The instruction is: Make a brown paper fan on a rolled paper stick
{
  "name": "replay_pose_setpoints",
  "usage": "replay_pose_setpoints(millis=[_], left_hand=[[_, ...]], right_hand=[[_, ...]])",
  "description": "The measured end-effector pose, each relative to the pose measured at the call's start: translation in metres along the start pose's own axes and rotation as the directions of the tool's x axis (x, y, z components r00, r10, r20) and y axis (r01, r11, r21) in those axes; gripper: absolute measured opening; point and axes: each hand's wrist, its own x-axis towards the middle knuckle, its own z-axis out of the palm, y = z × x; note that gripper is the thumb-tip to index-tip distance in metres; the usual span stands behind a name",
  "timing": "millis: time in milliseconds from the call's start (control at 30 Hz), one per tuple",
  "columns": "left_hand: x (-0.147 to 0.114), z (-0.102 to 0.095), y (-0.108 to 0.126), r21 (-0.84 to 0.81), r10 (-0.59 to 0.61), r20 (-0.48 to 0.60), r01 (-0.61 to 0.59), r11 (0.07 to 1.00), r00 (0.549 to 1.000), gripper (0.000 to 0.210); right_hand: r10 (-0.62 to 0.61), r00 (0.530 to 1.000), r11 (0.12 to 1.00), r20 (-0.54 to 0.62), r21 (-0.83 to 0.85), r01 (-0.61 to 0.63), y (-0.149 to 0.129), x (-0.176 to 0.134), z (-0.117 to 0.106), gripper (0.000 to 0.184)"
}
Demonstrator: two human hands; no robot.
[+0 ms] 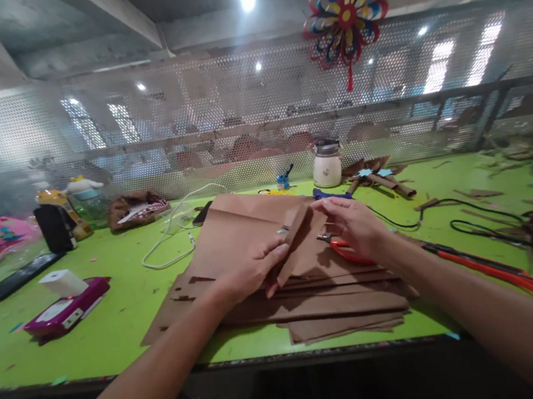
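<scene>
A sheet of brown kraft paper [295, 239] is folded up between my hands, its crease raised at an angle. My left hand [262, 264] closes on its lower left edge, thumb on top. At its upper right corner, the fingers of my right hand [348, 221] are pinched together on the edge. Beneath both hands lies a stack of brown paper [343, 302] with uneven edges. A red-handled hand tool [348, 252] with a short metal tip rests on the stack, partly under my right hand; its exact kind is unclear.
The green table [127, 343] holds a purple power strip [69, 311] with a white charger [63, 283], a white cable [158, 265], a white bottle [327, 166] and a blue tool [331, 194]. An orange-and-black cutter [492, 268] and black cord [483, 226] lie right. A perforated screen [210, 100] stands behind.
</scene>
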Motion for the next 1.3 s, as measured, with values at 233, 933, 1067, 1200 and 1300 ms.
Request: replay_pose_setpoints(millis=[233, 933, 1067, 1200, 1300], left_hand=[[-0.008, -0.001, 0.002, -0.336, 0.044, 0.364, 0.087, 0.938, 0.930, 0.027], [0.010, -0.012, -0.001, 0.573, 0.409, -0.112, -0.277, 0.771, 0.906, 0.031], [0.014, -0.007, -0.014, 0.785, 0.403, 0.032, -0.273, 0.557, 0.915, 0.025], [0.016, -0.010, -0.020, 0.792, 0.334, 0.015, -0.215, 0.572, 0.942, 0.024], [0.015, -0.015, -0.020, 0.746, 0.299, -0.001, -0.198, 0.636, 0.954, 0.021]], right_hand=[[0.073, 0.808, 0.995, 0.585, -0.103, -0.016, -0.018, -0.022, 0.023, 0.041], [0.100, 0.860, 0.487, 0.501, -0.778, 0.397, 0.000, -0.016, 0.025, 0.022], [0.037, 0.848, 0.401, 0.529, -0.785, 0.472, 0.011, -0.016, 0.028, 0.024], [0.048, 0.874, 0.385, 0.483, -0.817, 0.430, 0.016, -0.016, 0.029, 0.027], [0.076, 0.861, 0.430, 0.503, -0.796, 0.427, 0.014, -0.014, 0.025, 0.023]])
